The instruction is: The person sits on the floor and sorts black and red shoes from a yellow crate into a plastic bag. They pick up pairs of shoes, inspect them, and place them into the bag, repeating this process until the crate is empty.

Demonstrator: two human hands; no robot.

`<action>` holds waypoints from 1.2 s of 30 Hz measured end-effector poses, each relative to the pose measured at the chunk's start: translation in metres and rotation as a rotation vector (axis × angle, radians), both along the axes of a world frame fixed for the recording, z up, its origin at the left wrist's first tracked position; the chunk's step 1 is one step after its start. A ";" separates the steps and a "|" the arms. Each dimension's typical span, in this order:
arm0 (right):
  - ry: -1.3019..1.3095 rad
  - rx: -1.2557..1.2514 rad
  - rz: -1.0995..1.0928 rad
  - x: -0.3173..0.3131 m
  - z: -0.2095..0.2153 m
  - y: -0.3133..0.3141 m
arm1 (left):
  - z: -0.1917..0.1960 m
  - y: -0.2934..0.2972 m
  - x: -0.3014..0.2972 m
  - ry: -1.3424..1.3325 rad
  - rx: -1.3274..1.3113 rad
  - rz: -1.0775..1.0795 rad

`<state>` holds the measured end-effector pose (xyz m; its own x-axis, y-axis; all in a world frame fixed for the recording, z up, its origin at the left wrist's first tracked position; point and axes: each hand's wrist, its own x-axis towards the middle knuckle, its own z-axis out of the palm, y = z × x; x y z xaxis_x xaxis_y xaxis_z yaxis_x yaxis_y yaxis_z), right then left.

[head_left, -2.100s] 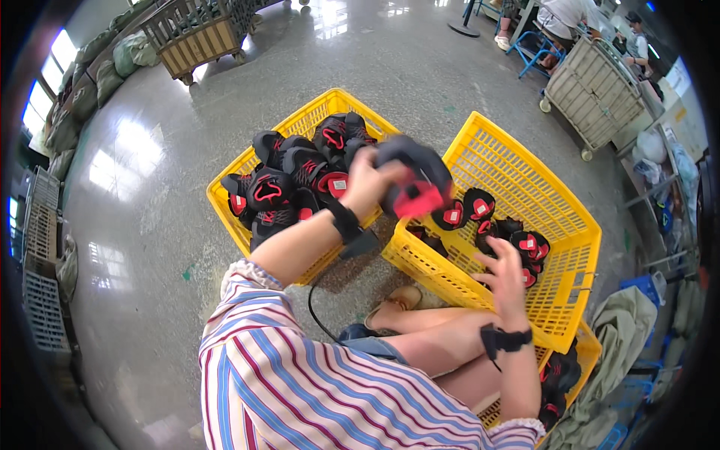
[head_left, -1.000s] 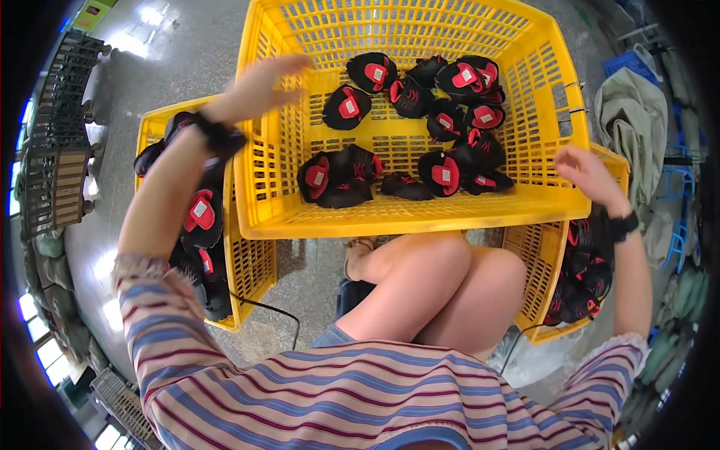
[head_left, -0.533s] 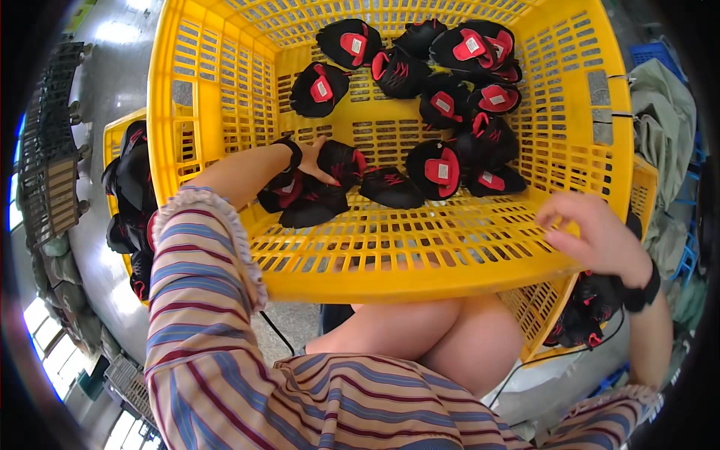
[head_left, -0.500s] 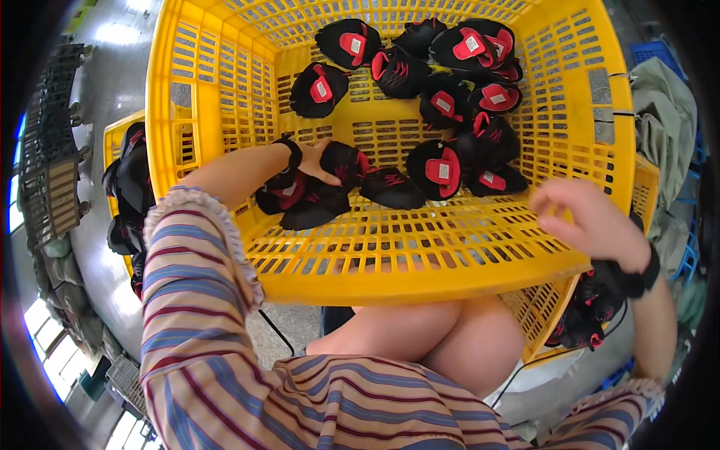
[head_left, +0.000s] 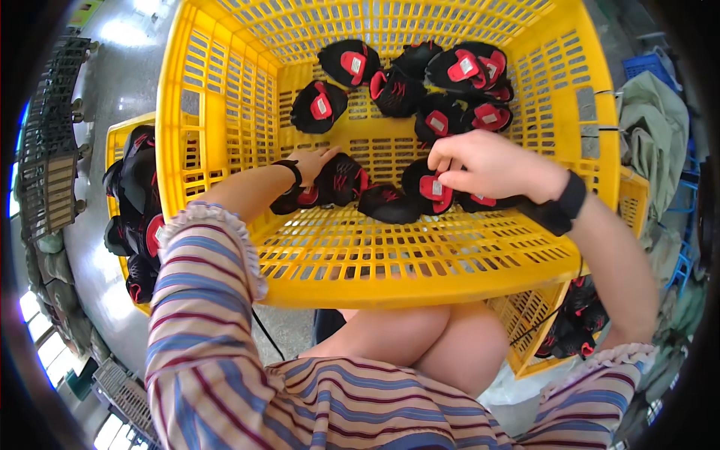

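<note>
From the head camera, both hands are down inside a big yellow crate (head_left: 225, 112) that sits over the person's knees. The right hand (head_left: 487, 165) has its fingers bent and pinches the edge of a black and red pad (head_left: 426, 187) lying on the crate floor just under it. The left hand (head_left: 311, 161) rests with loose, partly spread fingers on another black pad (head_left: 341, 180); I cannot tell if it grips that pad or only touches it. More pads (head_left: 420, 75) lie in a heap beyond both hands, near the far wall.

I think a good way to lift here is to take one pad at a time by its firm red part, so no others come along. The holes in the crate floor could catch a strap, so a slow, straight-up pull looks best.

To the left of the left hand is a second yellow crate (head_left: 120, 135) holding more black pads. Below the right arm, a third crate (head_left: 536, 330) peeks out. The floor (head_left: 112, 67) is grey and shiny. Green cloth (head_left: 652, 127) is piled beyond the right wrist.
</note>
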<state>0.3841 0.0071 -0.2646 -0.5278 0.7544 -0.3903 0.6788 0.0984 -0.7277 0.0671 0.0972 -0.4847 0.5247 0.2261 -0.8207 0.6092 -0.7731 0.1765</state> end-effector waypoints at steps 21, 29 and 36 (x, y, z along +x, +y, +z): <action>0.388 0.545 -0.802 -0.062 0.167 -0.085 | 0.394 -0.043 0.023 -1.355 0.671 -0.239; 0.171 1.163 -0.534 -0.104 0.189 -0.157 | 0.445 -0.073 -0.008 -1.517 0.729 -0.500; 0.178 0.980 -0.717 -0.093 0.190 -0.181 | 0.446 -0.057 -0.040 -1.439 0.955 -0.319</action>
<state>0.2909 -0.1739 -0.0751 0.1393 0.8299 0.5402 0.7033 0.3011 -0.6440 0.0273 0.0405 -0.0392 0.7648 0.0613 0.6414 0.2082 -0.9656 -0.1560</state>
